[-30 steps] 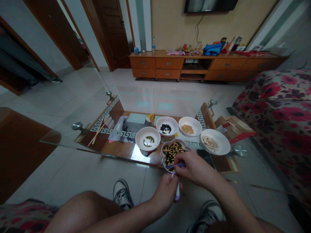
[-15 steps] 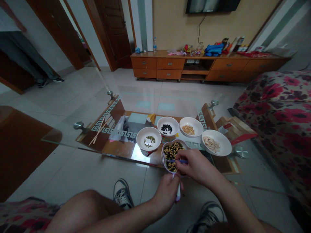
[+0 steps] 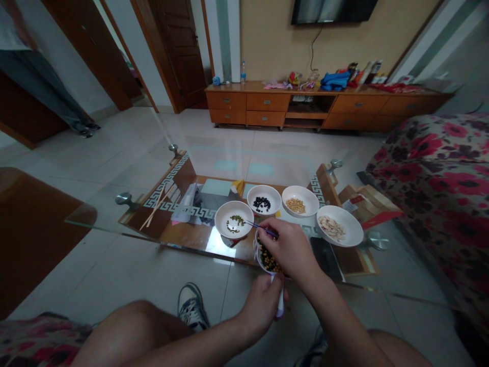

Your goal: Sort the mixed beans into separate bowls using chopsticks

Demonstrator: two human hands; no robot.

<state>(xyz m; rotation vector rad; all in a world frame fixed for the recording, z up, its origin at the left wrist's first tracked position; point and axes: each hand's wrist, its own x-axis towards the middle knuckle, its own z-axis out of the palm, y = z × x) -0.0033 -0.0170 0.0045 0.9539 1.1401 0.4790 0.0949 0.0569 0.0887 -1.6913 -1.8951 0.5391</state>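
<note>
My left hand (image 3: 260, 303) is closed around the pale purple handle (image 3: 281, 306) of a bowl (image 3: 257, 259) filled with mixed dark and yellow beans, held at the table's front edge. Above that bowl, my right hand (image 3: 290, 250) pinches slim purple tweezers (image 3: 263, 228). Their tips reach over the right side of a white bowl (image 3: 219, 216) with small green beans (image 3: 237, 219) in it. Whether a bean is between the tips is too small to tell. Part of the mixed beans (image 3: 269, 261) is hidden under my right hand.
White bowls hold black beans (image 3: 262, 204), yellow beans (image 3: 296, 205) and pale flat pieces (image 3: 332, 228) on the glass table (image 3: 99, 216). Chopsticks (image 3: 156, 206) appear at the left, a paper bag (image 3: 372, 201) at the right. A person (image 3: 42, 86) stands far left.
My right hand has moved left and away from me, taking the tweezers from the mixed beans to the green-bean bowl. The left hand keeps its hold on the handle.
</note>
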